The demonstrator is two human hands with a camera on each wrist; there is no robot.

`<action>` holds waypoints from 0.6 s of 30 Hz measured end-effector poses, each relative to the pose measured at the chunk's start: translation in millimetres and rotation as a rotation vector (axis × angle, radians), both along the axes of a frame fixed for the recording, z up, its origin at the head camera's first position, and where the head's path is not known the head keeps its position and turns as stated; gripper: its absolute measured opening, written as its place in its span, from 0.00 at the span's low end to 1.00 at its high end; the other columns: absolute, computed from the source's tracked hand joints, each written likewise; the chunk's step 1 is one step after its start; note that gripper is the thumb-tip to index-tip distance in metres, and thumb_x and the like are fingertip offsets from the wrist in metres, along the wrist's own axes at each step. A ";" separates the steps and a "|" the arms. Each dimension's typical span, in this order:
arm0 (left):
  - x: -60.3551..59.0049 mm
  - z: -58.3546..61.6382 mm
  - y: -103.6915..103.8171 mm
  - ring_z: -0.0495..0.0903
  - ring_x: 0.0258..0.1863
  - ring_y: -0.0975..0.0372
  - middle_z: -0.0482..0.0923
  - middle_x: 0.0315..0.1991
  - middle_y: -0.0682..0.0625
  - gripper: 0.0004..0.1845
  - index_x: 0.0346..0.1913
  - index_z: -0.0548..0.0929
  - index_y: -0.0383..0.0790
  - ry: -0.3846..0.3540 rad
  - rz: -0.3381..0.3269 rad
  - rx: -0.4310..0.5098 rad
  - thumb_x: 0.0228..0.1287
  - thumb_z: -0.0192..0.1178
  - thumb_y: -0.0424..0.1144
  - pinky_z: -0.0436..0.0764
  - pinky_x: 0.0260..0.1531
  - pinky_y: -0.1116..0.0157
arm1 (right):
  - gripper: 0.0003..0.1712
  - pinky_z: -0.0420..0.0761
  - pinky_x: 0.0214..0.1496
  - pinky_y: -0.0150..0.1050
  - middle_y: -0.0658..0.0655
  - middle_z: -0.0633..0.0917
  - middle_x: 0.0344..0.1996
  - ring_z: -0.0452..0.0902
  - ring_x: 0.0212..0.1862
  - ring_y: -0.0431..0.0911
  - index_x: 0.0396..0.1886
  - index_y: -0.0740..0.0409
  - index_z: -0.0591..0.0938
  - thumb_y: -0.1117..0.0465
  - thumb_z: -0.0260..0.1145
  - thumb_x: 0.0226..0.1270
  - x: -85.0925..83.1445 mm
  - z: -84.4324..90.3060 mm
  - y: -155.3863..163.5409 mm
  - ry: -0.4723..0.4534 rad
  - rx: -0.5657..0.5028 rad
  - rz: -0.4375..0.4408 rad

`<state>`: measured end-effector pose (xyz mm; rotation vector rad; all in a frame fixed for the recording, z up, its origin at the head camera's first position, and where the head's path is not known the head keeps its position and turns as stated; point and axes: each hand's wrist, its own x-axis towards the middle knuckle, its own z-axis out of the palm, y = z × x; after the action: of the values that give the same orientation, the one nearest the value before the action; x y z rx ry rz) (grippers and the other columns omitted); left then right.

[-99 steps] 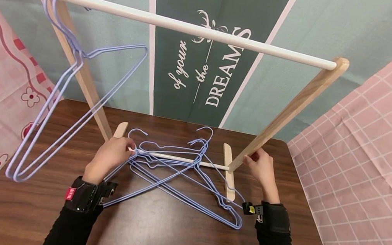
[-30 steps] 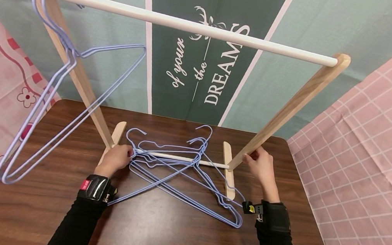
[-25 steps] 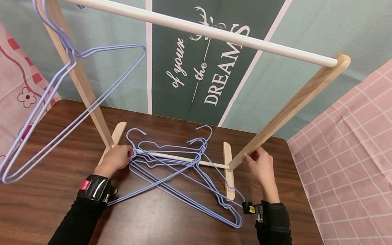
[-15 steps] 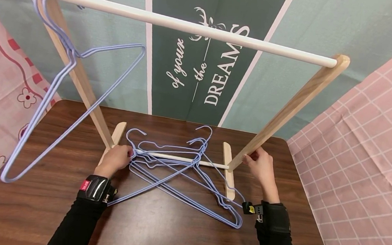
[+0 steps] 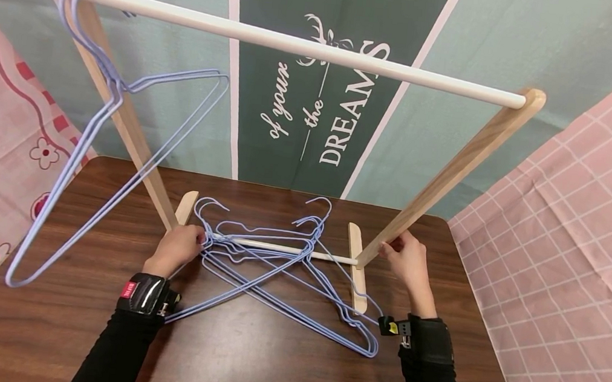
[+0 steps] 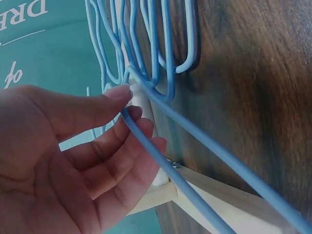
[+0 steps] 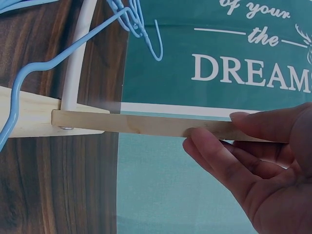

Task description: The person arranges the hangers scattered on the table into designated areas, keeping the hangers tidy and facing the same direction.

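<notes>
My left hand pinches the wire of a blue hanger between thumb and fingertips, at the left end of a tangled heap. Several blue hangers make up that heap, lying crossed over the rack's low white bar with their hooks pointing to the back. On the other side, my right hand holds the rack's right wooden upright near its foot, thumb on one face and fingers on the other, as the right wrist view shows. Blue hangers also hang from the top rail at the left end.
The rack's white top rail spans high across the view. Its left upright stands behind the hanging hangers. Beneath is a brown wooden table. Patterned cloths hang behind and at both sides, including a pink checked one.
My left hand first shifted right and back, then drew slightly left; a second hook now shows beside the heap's left hook. The hanging hangers sway slightly. My right hand stays on the upright.
</notes>
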<state>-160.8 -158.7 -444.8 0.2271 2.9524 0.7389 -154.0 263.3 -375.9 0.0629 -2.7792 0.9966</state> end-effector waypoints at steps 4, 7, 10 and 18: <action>1.2 2.3 -1.4 0.69 0.21 0.54 0.70 0.19 0.49 0.06 0.20 0.73 0.41 -0.019 0.001 0.009 0.47 0.59 0.30 0.67 0.21 0.60 | 0.10 0.79 0.29 0.46 0.68 0.81 0.27 0.80 0.31 0.58 0.40 0.72 0.76 0.71 0.61 0.58 -0.2 0.2 -0.2 -0.005 0.006 -0.002; 1.0 3.2 -2.1 0.70 0.21 0.54 0.71 0.20 0.48 0.04 0.21 0.74 0.40 -0.023 -0.007 0.007 0.46 0.58 0.30 0.68 0.22 0.59 | 0.10 0.79 0.29 0.46 0.68 0.81 0.28 0.80 0.31 0.58 0.40 0.72 0.76 0.71 0.61 0.58 -0.3 0.3 -0.3 -0.006 0.004 0.000; 0.6 4.6 -2.6 0.71 0.22 0.53 0.72 0.21 0.47 0.02 0.23 0.76 0.38 -0.025 -0.012 0.003 0.45 0.57 0.29 0.69 0.22 0.58 | 0.10 0.79 0.29 0.46 0.68 0.81 0.28 0.80 0.31 0.58 0.40 0.73 0.76 0.72 0.61 0.58 -0.5 0.3 -0.2 -0.006 0.002 0.004; 3.1 13.8 -3.2 0.71 0.22 0.53 0.73 0.22 0.46 0.01 0.23 0.76 0.37 -0.034 -0.009 0.001 0.47 0.56 0.30 0.69 0.23 0.58 | 0.11 0.79 0.29 0.46 0.69 0.80 0.29 0.80 0.31 0.58 0.40 0.73 0.75 0.72 0.61 0.58 0.0 0.8 -0.4 0.002 0.005 0.009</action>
<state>-157.6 -161.9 -431.1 0.2254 2.9173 0.7359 -154.1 262.9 -375.1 0.0763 -2.7822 0.9916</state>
